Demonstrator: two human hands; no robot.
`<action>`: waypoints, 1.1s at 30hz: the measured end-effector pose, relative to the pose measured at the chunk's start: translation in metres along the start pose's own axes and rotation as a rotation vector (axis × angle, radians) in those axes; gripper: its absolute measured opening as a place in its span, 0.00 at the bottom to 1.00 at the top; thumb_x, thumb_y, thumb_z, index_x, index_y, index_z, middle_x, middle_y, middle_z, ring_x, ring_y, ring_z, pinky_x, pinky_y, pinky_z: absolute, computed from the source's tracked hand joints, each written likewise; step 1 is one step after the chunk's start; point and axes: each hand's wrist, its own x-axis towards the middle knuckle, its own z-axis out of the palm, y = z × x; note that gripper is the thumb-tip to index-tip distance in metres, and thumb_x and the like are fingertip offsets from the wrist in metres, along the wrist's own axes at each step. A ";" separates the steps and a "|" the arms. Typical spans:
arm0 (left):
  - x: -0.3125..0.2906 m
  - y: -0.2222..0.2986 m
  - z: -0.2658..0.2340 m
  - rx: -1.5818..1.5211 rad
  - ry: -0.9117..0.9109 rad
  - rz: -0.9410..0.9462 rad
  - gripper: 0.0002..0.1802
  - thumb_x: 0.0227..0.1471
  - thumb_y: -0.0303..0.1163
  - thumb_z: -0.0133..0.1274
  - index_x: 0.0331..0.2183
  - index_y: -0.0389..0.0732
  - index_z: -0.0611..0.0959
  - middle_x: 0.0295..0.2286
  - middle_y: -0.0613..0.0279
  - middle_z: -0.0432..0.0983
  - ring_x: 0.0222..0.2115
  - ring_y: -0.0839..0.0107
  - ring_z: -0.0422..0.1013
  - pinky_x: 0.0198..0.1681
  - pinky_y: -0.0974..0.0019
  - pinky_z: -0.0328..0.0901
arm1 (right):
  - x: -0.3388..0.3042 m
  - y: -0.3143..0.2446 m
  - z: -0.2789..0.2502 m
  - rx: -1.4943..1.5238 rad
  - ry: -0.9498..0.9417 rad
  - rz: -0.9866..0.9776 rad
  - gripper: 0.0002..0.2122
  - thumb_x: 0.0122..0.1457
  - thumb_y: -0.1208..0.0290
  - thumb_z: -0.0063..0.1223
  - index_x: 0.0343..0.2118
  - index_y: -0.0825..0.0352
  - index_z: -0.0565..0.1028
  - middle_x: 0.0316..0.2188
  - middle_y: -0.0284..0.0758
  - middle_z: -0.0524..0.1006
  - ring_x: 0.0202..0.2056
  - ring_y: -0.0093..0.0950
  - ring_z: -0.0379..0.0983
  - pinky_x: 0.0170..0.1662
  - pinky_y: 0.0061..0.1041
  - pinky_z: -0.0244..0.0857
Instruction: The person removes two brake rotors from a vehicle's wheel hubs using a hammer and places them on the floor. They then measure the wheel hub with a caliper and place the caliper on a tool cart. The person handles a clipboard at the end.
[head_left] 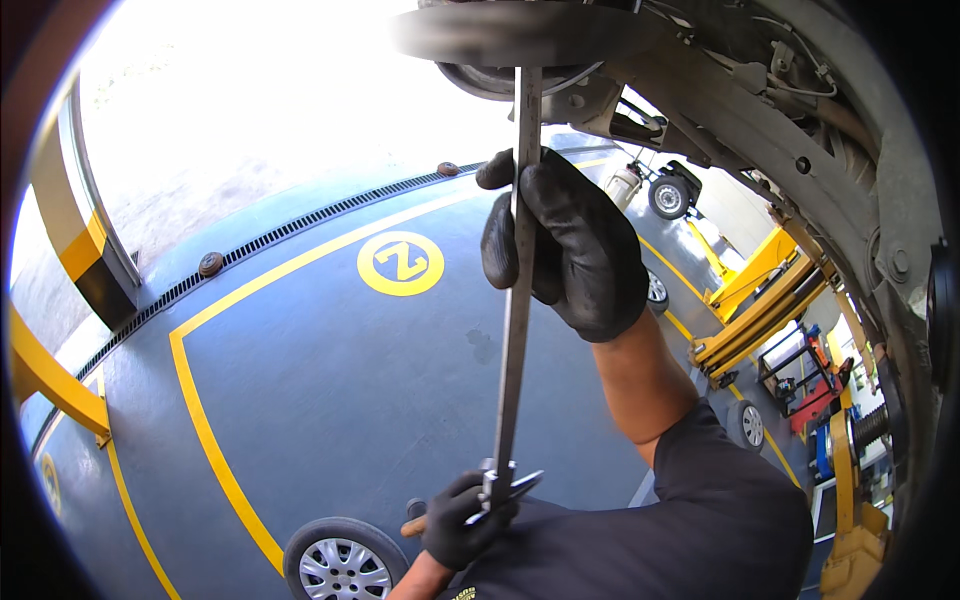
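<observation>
A long, flat steel caliper point(515, 330) runs upright from the underside of a round, dark grey disc point(530, 35), which is blurred. Its upper end meets or passes behind the disc's lower edge; I cannot tell which. My right hand point(580, 240), in a black glove, is closed around the upper part of the bar. Low down, my left hand point(465, 520), also black-gloved, grips the caliper's lower end, where bright metal jaws point(510, 487) stick out sideways. Beside the left hand shows a brown wooden handle point(413, 526) with a dark end; whether that hand holds it is unclear.
A raised vehicle's underbody point(780, 110) hangs overhead at right. A wheel point(345, 560) stands at the lower left, another wheel point(745, 424) at right. Yellow lift arms point(755, 310) lie beyond my right arm. A striped pillar point(85, 230) and a floor drain point(290, 235) are at left.
</observation>
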 end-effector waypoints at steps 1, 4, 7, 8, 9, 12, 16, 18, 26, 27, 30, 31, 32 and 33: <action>0.010 0.000 0.016 -0.032 -0.042 0.033 0.09 0.49 0.26 0.64 0.35 0.34 0.85 0.39 0.50 0.81 0.37 0.62 0.79 0.41 0.62 0.71 | -0.003 -0.001 -0.006 -0.041 -0.011 -0.033 0.20 0.75 0.57 0.33 0.51 0.72 0.69 0.20 0.33 0.74 0.17 0.18 0.62 0.22 0.17 0.56; 0.023 0.004 0.051 -0.098 -0.127 0.005 0.10 0.49 0.27 0.64 0.37 0.41 0.87 0.40 0.53 0.82 0.34 0.60 0.81 0.35 0.61 0.72 | -0.010 -0.003 -0.022 -0.098 -0.054 0.007 0.20 0.75 0.58 0.34 0.50 0.74 0.69 0.19 0.33 0.73 0.21 0.21 0.67 0.27 0.20 0.61; 0.027 0.010 0.079 -0.121 -0.113 -0.033 0.09 0.50 0.28 0.63 0.36 0.41 0.86 0.38 0.55 0.81 0.32 0.60 0.81 0.34 0.62 0.71 | -0.011 -0.005 -0.039 -0.014 -0.069 0.015 0.20 0.75 0.58 0.34 0.50 0.73 0.70 0.20 0.33 0.73 0.21 0.21 0.66 0.29 0.21 0.60; 0.028 0.013 0.087 -0.126 -0.089 -0.029 0.08 0.50 0.28 0.63 0.36 0.40 0.86 0.37 0.56 0.81 0.32 0.60 0.80 0.34 0.62 0.71 | -0.011 -0.007 -0.044 -0.020 -0.080 0.001 0.19 0.75 0.59 0.34 0.49 0.73 0.70 0.20 0.33 0.72 0.22 0.21 0.66 0.29 0.21 0.60; 0.028 0.016 0.094 -0.130 -0.067 -0.023 0.08 0.51 0.28 0.63 0.36 0.40 0.86 0.36 0.56 0.81 0.31 0.60 0.80 0.34 0.62 0.71 | -0.009 -0.008 -0.049 -0.028 -0.088 0.011 0.19 0.74 0.58 0.36 0.48 0.72 0.71 0.20 0.33 0.73 0.22 0.21 0.67 0.28 0.21 0.60; 0.030 0.025 0.109 -0.126 -0.008 0.006 0.07 0.51 0.28 0.62 0.35 0.40 0.86 0.34 0.58 0.80 0.29 0.61 0.79 0.33 0.62 0.70 | -0.006 -0.010 -0.058 -0.054 -0.147 -0.026 0.20 0.72 0.56 0.39 0.47 0.71 0.71 0.22 0.34 0.76 0.22 0.20 0.68 0.25 0.20 0.59; 0.032 0.034 0.117 -0.094 -0.036 -0.033 0.11 0.51 0.24 0.62 0.39 0.34 0.85 0.36 0.54 0.80 0.34 0.65 0.77 0.42 0.63 0.70 | -0.004 -0.014 -0.062 -0.032 -0.160 -0.017 0.19 0.73 0.57 0.36 0.46 0.71 0.72 0.22 0.34 0.75 0.21 0.19 0.66 0.25 0.20 0.57; 0.033 0.036 0.119 -0.120 -0.042 -0.031 0.10 0.51 0.24 0.62 0.38 0.34 0.85 0.36 0.54 0.79 0.34 0.65 0.77 0.42 0.64 0.70 | -0.004 -0.017 -0.063 -0.003 -0.171 -0.028 0.19 0.74 0.57 0.36 0.46 0.71 0.72 0.22 0.34 0.75 0.21 0.19 0.65 0.26 0.20 0.58; 0.034 0.041 0.125 -0.129 -0.015 -0.030 0.09 0.52 0.31 0.63 0.37 0.39 0.87 0.39 0.55 0.83 0.31 0.61 0.81 0.33 0.63 0.72 | -0.004 -0.021 -0.065 0.033 -0.169 0.019 0.19 0.75 0.59 0.34 0.46 0.71 0.73 0.22 0.34 0.74 0.23 0.20 0.66 0.31 0.21 0.61; 0.034 0.041 0.125 -0.127 -0.023 -0.025 0.10 0.52 0.31 0.63 0.37 0.39 0.87 0.39 0.55 0.83 0.31 0.61 0.82 0.33 0.63 0.72 | -0.005 -0.021 -0.065 0.031 -0.168 0.029 0.19 0.75 0.59 0.34 0.46 0.72 0.73 0.22 0.34 0.74 0.23 0.20 0.66 0.31 0.21 0.61; 0.034 0.044 0.126 -0.122 -0.032 0.008 0.10 0.52 0.30 0.63 0.38 0.39 0.87 0.39 0.55 0.83 0.32 0.60 0.82 0.34 0.63 0.72 | -0.005 -0.022 -0.067 0.001 -0.157 -0.002 0.19 0.75 0.59 0.34 0.46 0.72 0.73 0.22 0.33 0.74 0.23 0.20 0.66 0.30 0.21 0.61; 0.034 0.044 0.126 -0.109 -0.037 0.010 0.11 0.52 0.30 0.63 0.38 0.39 0.87 0.39 0.55 0.83 0.32 0.60 0.82 0.34 0.62 0.72 | -0.005 -0.022 -0.067 -0.016 -0.171 -0.027 0.19 0.75 0.59 0.34 0.47 0.72 0.73 0.22 0.33 0.74 0.23 0.20 0.66 0.30 0.21 0.61; 0.034 0.045 0.126 -0.114 -0.033 0.027 0.11 0.52 0.30 0.63 0.38 0.39 0.87 0.38 0.54 0.83 0.32 0.59 0.82 0.34 0.62 0.72 | -0.006 -0.022 -0.067 -0.012 -0.152 -0.014 0.19 0.75 0.59 0.34 0.47 0.72 0.73 0.22 0.33 0.75 0.23 0.20 0.66 0.30 0.21 0.61; 0.034 0.046 0.126 -0.107 -0.034 0.030 0.11 0.51 0.30 0.63 0.39 0.39 0.87 0.38 0.54 0.83 0.32 0.59 0.82 0.34 0.62 0.72 | -0.006 -0.023 -0.068 -0.009 -0.150 -0.005 0.19 0.75 0.59 0.34 0.47 0.72 0.73 0.22 0.33 0.75 0.23 0.20 0.66 0.30 0.21 0.61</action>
